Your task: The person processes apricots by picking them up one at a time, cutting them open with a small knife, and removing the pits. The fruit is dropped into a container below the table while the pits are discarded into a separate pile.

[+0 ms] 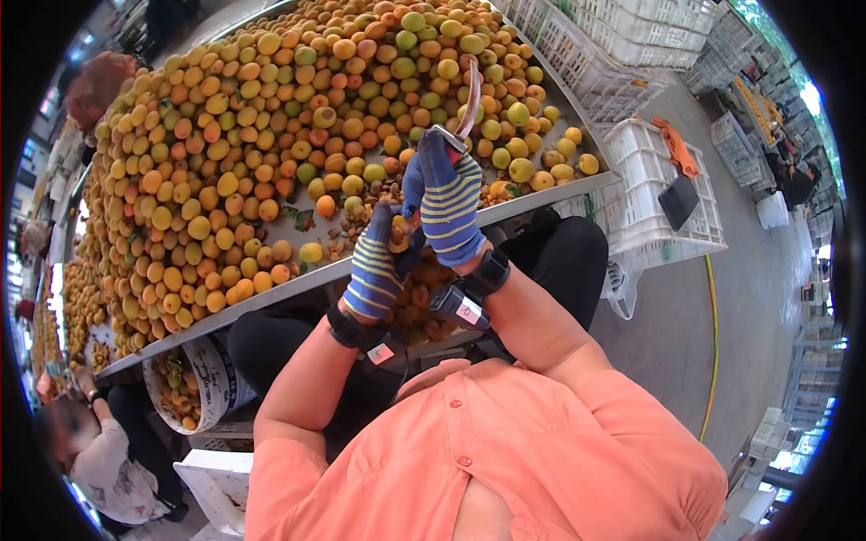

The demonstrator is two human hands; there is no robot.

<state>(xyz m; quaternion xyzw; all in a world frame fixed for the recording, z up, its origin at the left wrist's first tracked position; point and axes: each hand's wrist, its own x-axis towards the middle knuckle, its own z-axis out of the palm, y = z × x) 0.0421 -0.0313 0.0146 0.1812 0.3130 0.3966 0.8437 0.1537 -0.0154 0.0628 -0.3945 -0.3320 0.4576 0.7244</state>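
Both hands wear blue-and-yellow striped gloves and meet over the near edge of a metal table point(505, 209) heaped with yellow-orange fruit point(225, 185). My left hand point(381, 261) is closed round a piece of fruit point(399, 238), partly hidden by the fingers. My right hand point(444, 194) is wrapped round the handle of a curved knife point(471, 99), whose blade points up and away over the fruit. Its fingers touch or nearly touch the fruit piece. Small brown pits or scraps point(347, 239) lie on the table beside my left hand.
Below the table edge are a white bucket point(221, 383) of fruit pieces at left and more pieces between my knees. White crates point(645, 194) stand at right, one with an orange cloth point(675, 147) and a dark object. A person point(117, 460) sits at lower left.
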